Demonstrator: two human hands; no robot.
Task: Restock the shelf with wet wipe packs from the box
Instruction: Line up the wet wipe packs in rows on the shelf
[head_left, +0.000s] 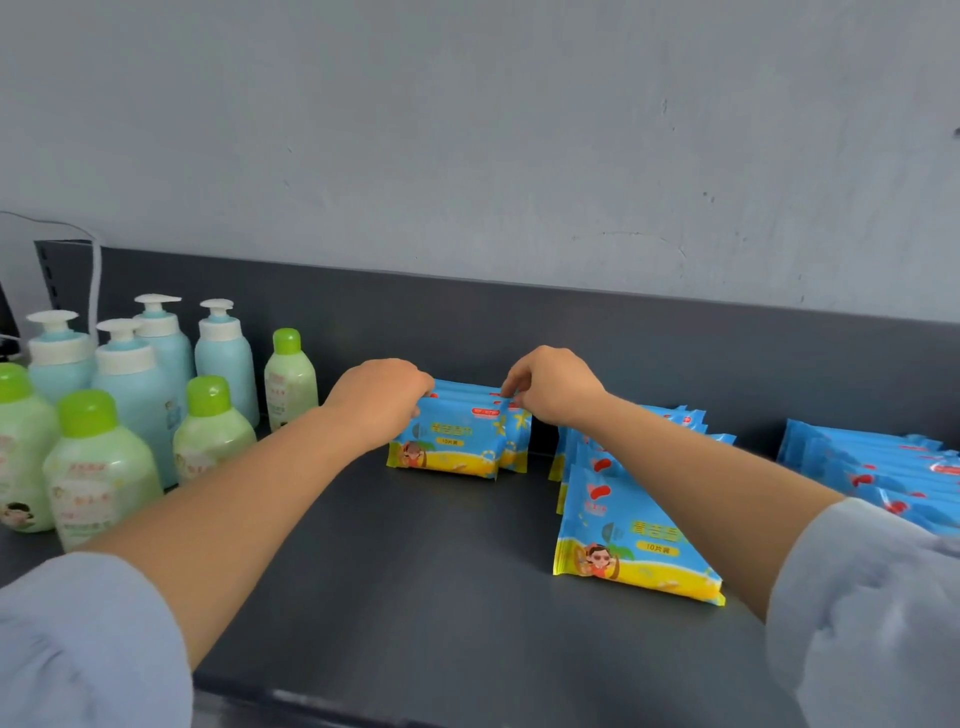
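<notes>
A few wet wipe packs (451, 441) stand upright on the shelf (415, 571), just right of the green-capped bottles (208, 431). The left hand (379, 400) and right hand (550, 387) pinch their top corners, fingers curled. Placing seems underway; next comes a gentle release so none topple.

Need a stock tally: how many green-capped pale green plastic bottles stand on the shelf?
4 green-capped bottles, all left: one at the frame edge, one in front, one mid-row, one rearmost. Others may sit off-frame.
</notes>
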